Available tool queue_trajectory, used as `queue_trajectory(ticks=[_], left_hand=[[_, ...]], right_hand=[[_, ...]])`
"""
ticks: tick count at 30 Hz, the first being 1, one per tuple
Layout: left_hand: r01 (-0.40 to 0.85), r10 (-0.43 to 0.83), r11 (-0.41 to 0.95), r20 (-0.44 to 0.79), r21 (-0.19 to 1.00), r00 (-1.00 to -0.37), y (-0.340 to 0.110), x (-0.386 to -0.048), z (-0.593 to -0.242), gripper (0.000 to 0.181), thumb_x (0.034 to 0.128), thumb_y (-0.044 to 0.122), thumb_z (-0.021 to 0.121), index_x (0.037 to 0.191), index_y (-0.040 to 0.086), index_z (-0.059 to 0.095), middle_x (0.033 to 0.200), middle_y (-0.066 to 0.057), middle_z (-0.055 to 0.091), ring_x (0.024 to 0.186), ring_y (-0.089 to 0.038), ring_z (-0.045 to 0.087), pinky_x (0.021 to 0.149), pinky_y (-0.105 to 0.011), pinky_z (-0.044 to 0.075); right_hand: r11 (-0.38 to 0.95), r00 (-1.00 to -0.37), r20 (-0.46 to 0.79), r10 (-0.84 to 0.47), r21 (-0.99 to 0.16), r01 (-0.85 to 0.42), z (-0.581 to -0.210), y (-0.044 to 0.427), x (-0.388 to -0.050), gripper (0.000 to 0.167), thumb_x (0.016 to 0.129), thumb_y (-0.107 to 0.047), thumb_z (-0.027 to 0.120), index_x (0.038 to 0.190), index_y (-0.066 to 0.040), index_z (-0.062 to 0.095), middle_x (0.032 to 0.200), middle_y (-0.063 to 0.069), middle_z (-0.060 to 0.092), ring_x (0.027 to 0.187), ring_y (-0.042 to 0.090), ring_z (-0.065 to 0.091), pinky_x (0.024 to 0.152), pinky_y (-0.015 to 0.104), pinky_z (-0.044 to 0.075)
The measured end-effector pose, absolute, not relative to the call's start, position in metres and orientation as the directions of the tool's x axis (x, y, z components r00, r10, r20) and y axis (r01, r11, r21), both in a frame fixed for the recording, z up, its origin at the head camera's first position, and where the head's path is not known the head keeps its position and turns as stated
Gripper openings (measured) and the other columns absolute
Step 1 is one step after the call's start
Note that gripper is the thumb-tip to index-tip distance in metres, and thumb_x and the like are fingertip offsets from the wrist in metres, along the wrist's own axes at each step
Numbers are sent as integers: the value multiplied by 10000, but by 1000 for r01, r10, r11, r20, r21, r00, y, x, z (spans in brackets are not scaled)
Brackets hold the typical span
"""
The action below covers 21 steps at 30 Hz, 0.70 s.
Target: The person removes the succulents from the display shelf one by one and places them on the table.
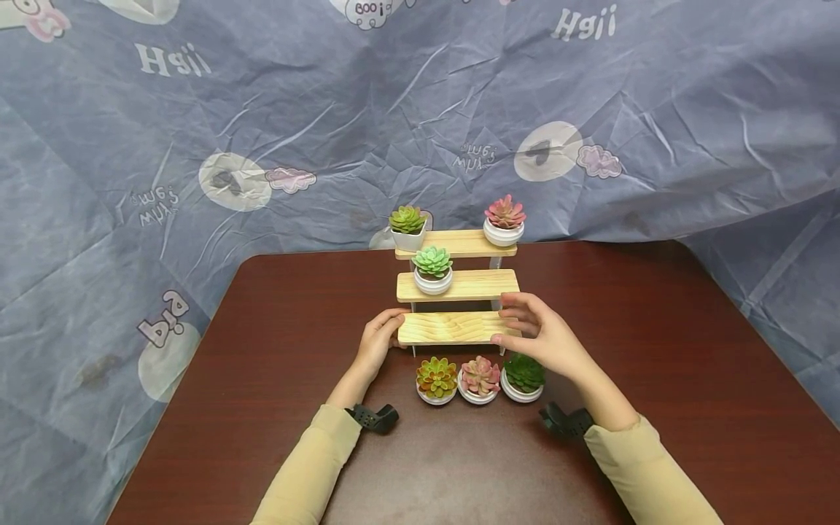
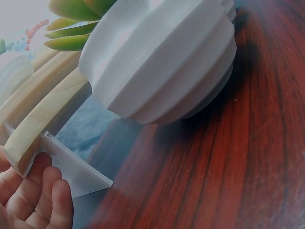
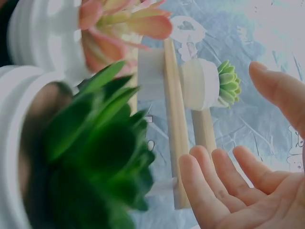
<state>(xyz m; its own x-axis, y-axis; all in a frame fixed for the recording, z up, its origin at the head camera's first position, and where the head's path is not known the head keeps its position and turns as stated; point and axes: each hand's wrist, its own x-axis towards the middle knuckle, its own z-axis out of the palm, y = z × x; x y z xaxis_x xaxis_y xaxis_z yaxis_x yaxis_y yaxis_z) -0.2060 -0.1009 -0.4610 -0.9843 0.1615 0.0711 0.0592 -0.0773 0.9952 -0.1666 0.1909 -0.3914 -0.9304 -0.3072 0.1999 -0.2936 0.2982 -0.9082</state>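
A three-tier plant stand [image 1: 459, 328] with pale wooden boards and clear supports stands at the table's back. My left hand [image 1: 377, 339] grips the lowest board's left end; in the left wrist view its fingers [image 2: 50, 191] curl beneath the board [image 2: 45, 112]. By that board's right end, my right hand [image 1: 547, 339] is spread and holds nothing. On the top board sit a green succulent [image 1: 408, 222] and a pink one [image 1: 504, 219]; a light green one [image 1: 432, 270] sits on the middle board. The lowest board is bare.
Before the stand, a row of white pots holds a yellow-orange succulent [image 1: 436, 379], a pink-green succulent [image 1: 480, 379] and a dark green succulent [image 1: 523, 375]. They stand between my forearms on the dark red table [image 1: 315, 292]. A printed blue-grey cloth [image 1: 367, 117] hangs behind.
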Motion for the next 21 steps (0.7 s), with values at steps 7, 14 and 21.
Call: queue_trajectory(ticks=[7,14,21], left_hand=[[61,160,-79,73,995,-984,-101,-207,-462,325,992,108,464,1209,-118,549,952,-48,607,702,-122,560,605,-298,500],[69,171,-76,81,995,-982,-102,-207,-463,332,995,114,459,1213,-123,541,971,-54,610,714,-121,562,606,-295,500],[73,169,-75,85,994,-982,-102,-206,-463,329,995,109,458,1215,-120,543,998,-81,607,726,-125,563,603,-295,502]], right_hand=[[267,-943,166,-290,-932,-246,-384,181,-171,681,793,-101,760,1353,30,394,1308,202,474,1157,401,507,947,428,441],[269,-956,146,-253,-939,-214,-379,169,-174,695,795,-137,763,1366,8,395,1330,213,461,1154,360,516,931,389,457],[274,-964,157,-216,-938,-214,-376,157,-180,695,799,-146,758,1372,10,397,1327,209,469,1152,351,523,957,417,436]])
